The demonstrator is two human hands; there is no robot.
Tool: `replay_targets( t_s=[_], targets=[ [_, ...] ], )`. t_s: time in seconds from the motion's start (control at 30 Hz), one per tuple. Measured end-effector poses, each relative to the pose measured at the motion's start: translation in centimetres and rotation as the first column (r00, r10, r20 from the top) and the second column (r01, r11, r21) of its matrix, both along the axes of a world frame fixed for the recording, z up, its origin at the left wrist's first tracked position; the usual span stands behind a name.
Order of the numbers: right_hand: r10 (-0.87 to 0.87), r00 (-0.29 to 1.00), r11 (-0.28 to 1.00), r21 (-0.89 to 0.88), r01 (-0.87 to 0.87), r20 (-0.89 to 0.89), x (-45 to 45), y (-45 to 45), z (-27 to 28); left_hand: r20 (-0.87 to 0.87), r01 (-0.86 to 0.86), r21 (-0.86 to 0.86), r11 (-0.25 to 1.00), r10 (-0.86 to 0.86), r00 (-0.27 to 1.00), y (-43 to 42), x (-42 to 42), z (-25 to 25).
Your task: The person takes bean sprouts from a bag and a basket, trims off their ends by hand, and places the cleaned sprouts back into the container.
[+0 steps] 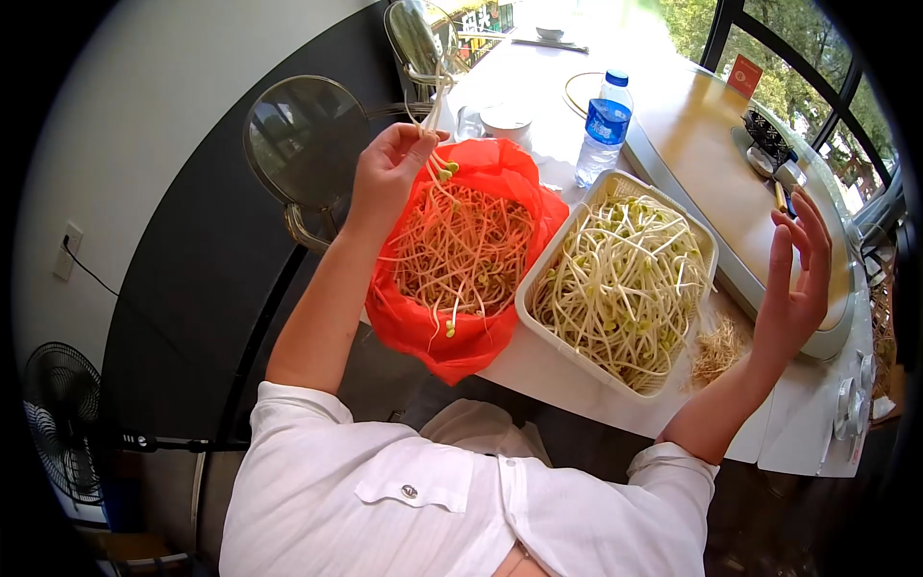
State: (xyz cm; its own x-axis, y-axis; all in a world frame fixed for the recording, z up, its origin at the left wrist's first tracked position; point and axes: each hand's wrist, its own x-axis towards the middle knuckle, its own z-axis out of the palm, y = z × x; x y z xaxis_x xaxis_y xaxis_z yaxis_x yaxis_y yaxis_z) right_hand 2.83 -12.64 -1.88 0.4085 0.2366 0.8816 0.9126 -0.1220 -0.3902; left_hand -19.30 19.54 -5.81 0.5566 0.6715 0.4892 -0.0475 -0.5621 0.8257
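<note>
My left hand (pixel 396 165) pinches a few long bean sprouts (pixel 440 108) above the far left rim of a red plastic bag (pixel 437 351). Their pale stems point up past my fingers, and green-yellow heads hang below. Inside the bag lies a tangled heap of sprouts (pixel 461 250). To its right, a white plastic basket (pixel 577 358) is filled with more bean sprouts (pixel 620 284). My right hand (pixel 803 264) is raised to the right of the basket, fingers apart and bent, with nothing seen in it. Beside the basket sits a small pile of thin brownish root ends (pixel 718 348).
A water bottle (pixel 606 130) with a blue cap stands behind the basket. Near it is a white tub (pixel 507 122). A raised wooden-topped round board (pixel 711 144) spans the right, holding a black holder (pixel 767 135) and a red card (pixel 744 75). Chairs (pixel 306 144) stand at left.
</note>
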Motion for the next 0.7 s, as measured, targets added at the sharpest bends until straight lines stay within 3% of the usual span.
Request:
replay_targets(
  t_s=[0.07,0.23,0.3,0.4,0.5,0.57,0.7],
  targets=[
    [0.009,1.000,1.000,0.025,-0.008,-0.026,-0.2,-0.1,0.1,0.144,0.134,-0.252,0.958,-0.100,0.984,-0.7,0.4,0.4],
    [0.083,0.993,0.996,0.036,-0.080,-0.089,-0.3,-0.4,0.2,0.189,0.200,-0.395,0.897,-0.134,0.973,-1.3,2.0,0.4],
    [0.106,0.991,0.994,0.023,-0.104,-0.083,-0.4,-0.2,0.0,0.271,0.307,-0.564,0.767,-0.180,0.946,-3.3,2.7,0.6],
    [0.131,0.990,0.991,-0.011,-0.132,-0.049,-1.2,0.7,0.2,0.192,0.415,-0.577,0.704,-0.377,0.906,-6.6,3.7,2.0],
    [0.180,0.977,0.984,-0.016,-0.179,0.118,-1.8,1.8,-0.3,0.111,0.488,-0.606,0.628,-0.541,0.834,-10.2,5.0,3.8],
    [0.157,0.961,0.987,-0.006,-0.160,0.228,-2.1,2.4,-0.7,0.100,0.534,-0.599,0.597,-0.605,0.790,-11.5,6.1,4.2],
    [0.109,0.965,0.993,0.016,-0.116,0.237,-1.8,2.3,-1.0,0.021,0.557,-0.584,0.591,-0.675,0.738,-13.9,7.9,5.1]
  ],
)
